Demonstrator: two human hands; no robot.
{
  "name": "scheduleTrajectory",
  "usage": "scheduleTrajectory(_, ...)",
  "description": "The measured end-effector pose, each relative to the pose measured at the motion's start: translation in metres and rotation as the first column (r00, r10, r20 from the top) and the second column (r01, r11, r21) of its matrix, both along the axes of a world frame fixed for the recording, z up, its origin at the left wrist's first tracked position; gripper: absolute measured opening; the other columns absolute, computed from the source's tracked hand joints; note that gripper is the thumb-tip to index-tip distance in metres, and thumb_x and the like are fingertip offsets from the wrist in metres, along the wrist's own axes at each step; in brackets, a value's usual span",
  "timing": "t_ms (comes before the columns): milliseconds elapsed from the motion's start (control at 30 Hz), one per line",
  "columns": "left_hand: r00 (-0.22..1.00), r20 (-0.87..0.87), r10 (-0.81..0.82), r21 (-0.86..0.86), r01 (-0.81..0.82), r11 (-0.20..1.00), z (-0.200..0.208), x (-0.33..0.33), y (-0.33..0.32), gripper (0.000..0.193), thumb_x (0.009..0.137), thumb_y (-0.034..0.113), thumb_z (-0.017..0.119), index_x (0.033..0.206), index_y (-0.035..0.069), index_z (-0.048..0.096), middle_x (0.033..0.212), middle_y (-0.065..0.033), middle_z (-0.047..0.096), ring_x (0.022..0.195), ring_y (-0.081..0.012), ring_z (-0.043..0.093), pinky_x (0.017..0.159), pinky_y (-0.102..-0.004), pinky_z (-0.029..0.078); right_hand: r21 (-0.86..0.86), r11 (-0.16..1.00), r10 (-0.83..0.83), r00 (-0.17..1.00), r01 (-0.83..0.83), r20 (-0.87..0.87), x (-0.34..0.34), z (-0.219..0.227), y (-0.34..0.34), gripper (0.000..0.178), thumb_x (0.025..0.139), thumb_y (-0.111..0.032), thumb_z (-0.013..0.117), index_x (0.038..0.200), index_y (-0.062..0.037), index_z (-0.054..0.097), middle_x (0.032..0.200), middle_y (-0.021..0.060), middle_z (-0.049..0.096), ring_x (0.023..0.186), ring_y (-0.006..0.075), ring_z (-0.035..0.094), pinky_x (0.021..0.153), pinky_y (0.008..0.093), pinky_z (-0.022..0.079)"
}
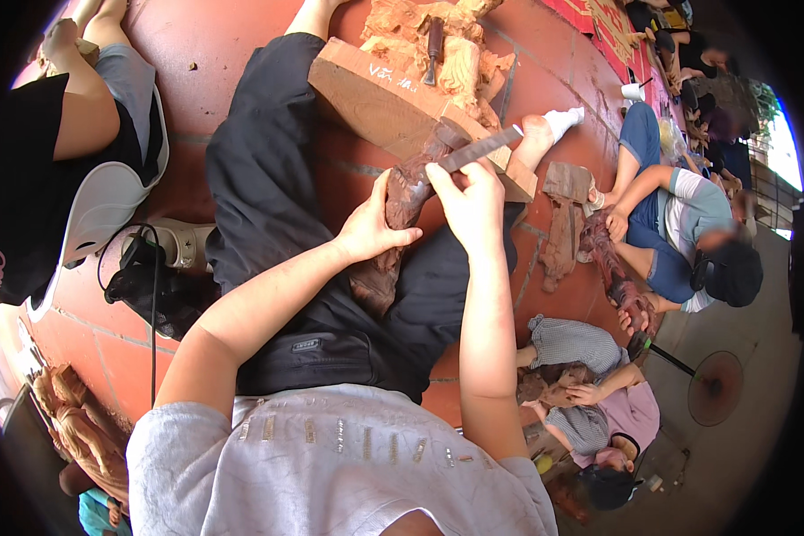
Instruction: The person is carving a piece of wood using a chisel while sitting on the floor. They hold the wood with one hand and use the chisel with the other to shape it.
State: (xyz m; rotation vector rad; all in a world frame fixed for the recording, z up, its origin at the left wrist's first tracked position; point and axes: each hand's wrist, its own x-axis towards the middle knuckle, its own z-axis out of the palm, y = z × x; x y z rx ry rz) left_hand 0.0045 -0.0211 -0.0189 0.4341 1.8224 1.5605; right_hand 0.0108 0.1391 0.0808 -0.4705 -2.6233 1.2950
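Note:
A reddish-brown wood carving [405, 207] lies tilted over my lap. My left hand [371, 228] is wrapped round its middle, thumb on the near side. Between thumb and fingers, my right hand [473, 204] grips a flat, narrow grey-brown strip [481, 151], and its near end meets the carving's upper part. Whether the strip is a file or sandpaper, I cannot tell. Beyond the carving stands a pale wooden block [375, 94] with a large light-coloured carving [460, 76] on it. A chisel [434, 49] with a dark handle rests against that carving.
A person in a black shirt sits on a white chair [107, 201] at left, beside a black bag [156, 286]. At right, a person in a cap holds a dark carving [606, 259]; another carving [563, 228] lies on the tiles. A round-based stand [716, 389] is farther right.

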Motion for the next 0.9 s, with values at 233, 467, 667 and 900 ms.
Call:
scheduleTrajectory(233,1.0,0.0,0.009,-0.003,-0.009,1.0,0.0,0.001,-0.001,0.113,0.07,0.037,0.08,0.149,0.007,0.006,0.131,-0.0271,0.051,0.124,-0.0374,0.052,0.105,-0.0395,0.04,0.06,0.998,-0.014,0.964,-0.002,0.265,-0.025,0.019,0.008,0.022,0.08,-0.02,0.073,0.089,-0.0008,0.069,0.082,0.0171,0.068,0.069,0.0298,0.066,0.066,0.0379,0.052)
scheduleTrajectory(467,1.0,0.003,0.003,0.01,-0.003,1.0,-0.002,0.0,0.0,0.113,0.069,0.038,0.08,0.149,0.007,0.005,0.134,-0.0271,0.048,0.126,-0.0372,0.05,0.107,-0.0389,0.039,0.023,1.0,-0.007,0.976,0.002,0.217,-0.021,0.007,0.012,0.019,0.089,-0.014,0.069,0.097,0.0025,0.068,0.082,0.0069,0.071,0.071,0.0089,0.064,0.064,0.0256,0.052)
scheduleTrajectory(667,1.0,0.014,-0.003,-0.019,0.003,1.0,0.0,0.001,0.001,0.113,0.069,0.038,0.08,0.149,0.008,0.006,0.134,-0.0272,0.049,0.126,-0.037,0.05,0.106,-0.039,0.039,0.063,0.998,-0.001,0.998,-0.003,0.062,-0.003,0.0,0.002,0.018,0.087,-0.014,0.071,0.093,0.0031,0.067,0.084,0.0057,0.069,0.075,0.0087,0.063,0.067,0.0253,0.051)
scheduleTrajectory(900,1.0,0.019,0.009,0.0,-0.009,1.0,0.0,0.0,0.0,0.113,0.07,0.037,0.08,0.15,0.009,0.005,0.132,-0.027,0.05,0.124,-0.0376,0.051,0.106,-0.0392,0.04,0.009,0.999,-0.047,0.999,0.047,0.028,-0.002,0.005,-0.008,0.016,0.089,-0.012,0.069,0.094,0.0031,0.066,0.086,0.0036,0.067,0.074,0.0077,0.061,0.067,0.0234,0.05)
